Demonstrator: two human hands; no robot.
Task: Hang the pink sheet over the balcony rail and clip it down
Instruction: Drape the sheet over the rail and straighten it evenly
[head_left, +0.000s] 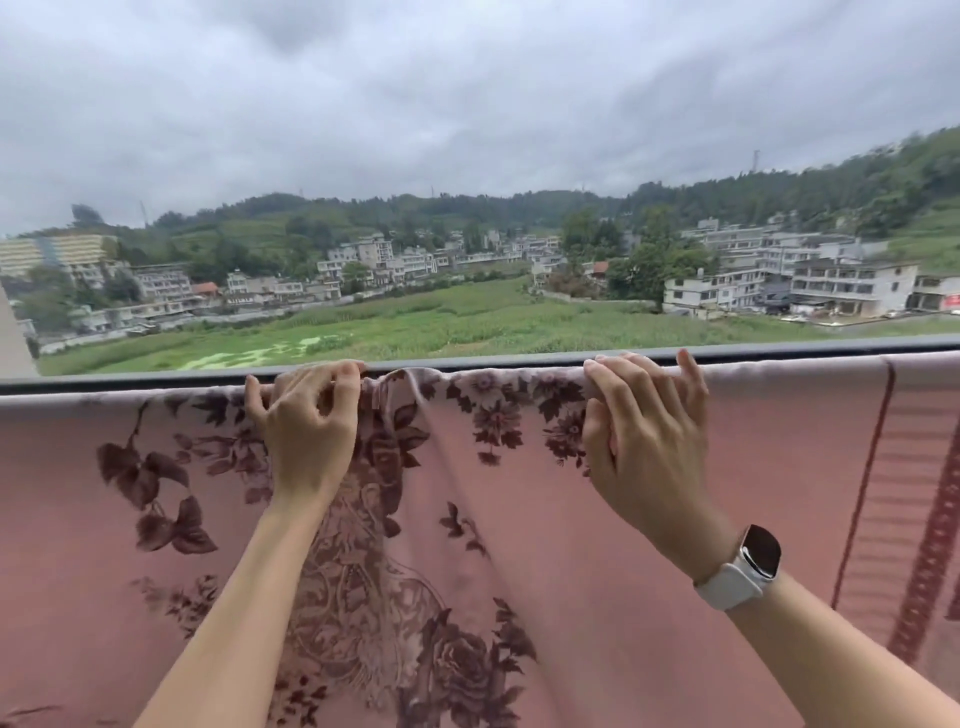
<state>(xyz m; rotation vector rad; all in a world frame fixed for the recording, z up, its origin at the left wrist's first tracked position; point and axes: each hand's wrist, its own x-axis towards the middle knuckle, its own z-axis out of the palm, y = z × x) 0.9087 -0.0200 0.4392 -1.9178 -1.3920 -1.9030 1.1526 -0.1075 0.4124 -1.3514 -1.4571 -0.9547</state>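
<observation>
The pink sheet (571, 545), printed with dark maroon flowers and leaves, is draped over the grey balcony rail (130, 383) and hangs down toward me, filling the lower half of the view. My left hand (306, 421) pinches a bunched fold of the sheet at the rail's top edge. My right hand (644, 431), with a white smartwatch on its wrist, grips the sheet's top edge over the rail further right. Between the two hands the fabric sags in a loose wrinkle. No clip shows in the frame.
A maroon stripe and patterned border (930, 561) run down the sheet at the right. Beyond the rail lie a green field (415, 322), white buildings and wooded hills far below.
</observation>
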